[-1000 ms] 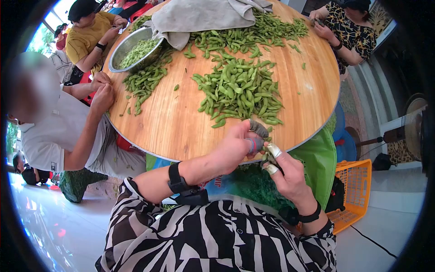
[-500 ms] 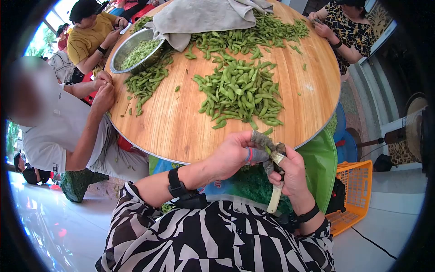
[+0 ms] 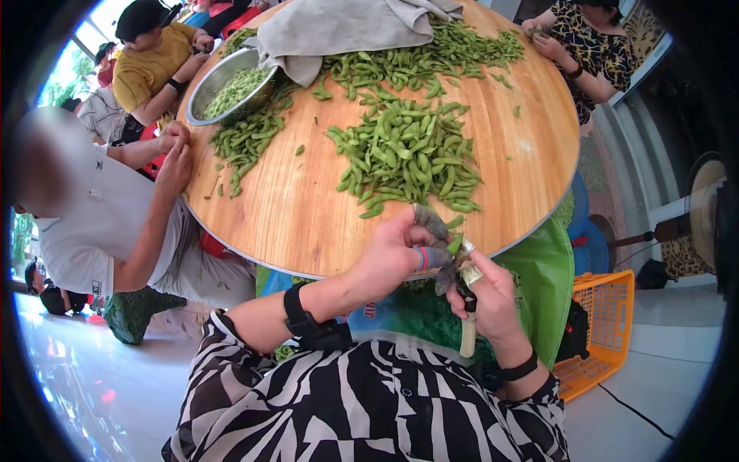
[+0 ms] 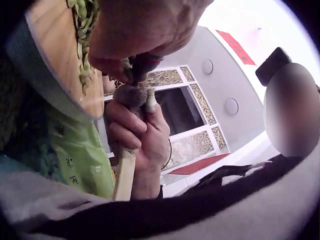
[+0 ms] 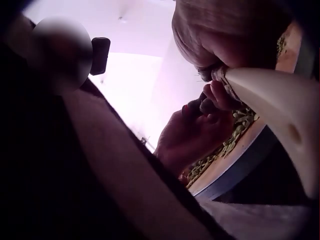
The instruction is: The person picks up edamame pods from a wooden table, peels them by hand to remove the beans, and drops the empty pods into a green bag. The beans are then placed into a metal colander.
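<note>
My left hand [image 3: 392,250] has grey wraps on its finger and thumb tips and pinches a green soybean pod [image 3: 455,245]. Right against it, my right hand [image 3: 493,296], with whitish worn covers on its fingertips, grips a tool by its cream handle [image 3: 467,339]. That handle [image 4: 125,175] sticks out below the curled fingers in the left wrist view; a hole shows in the handle [image 5: 270,95] in the right wrist view. The tool's working end is hidden between the hands. Beyond them a heap of soybean pods [image 3: 404,150] lies on the round wooden table [image 3: 285,215].
At the far left stands a metal colander [image 3: 202,104] of shelled beans. A grey cloth [image 3: 346,35] lies over more pods at the back. Below the edge hangs a green bag [image 3: 543,285], beside an orange crate [image 3: 612,323]. Other people sit around the table.
Both hands have stayed close together by the table edge. The cream handle, out of sight a second ago, now shows below my right hand. A pod has come between the fingertips.
</note>
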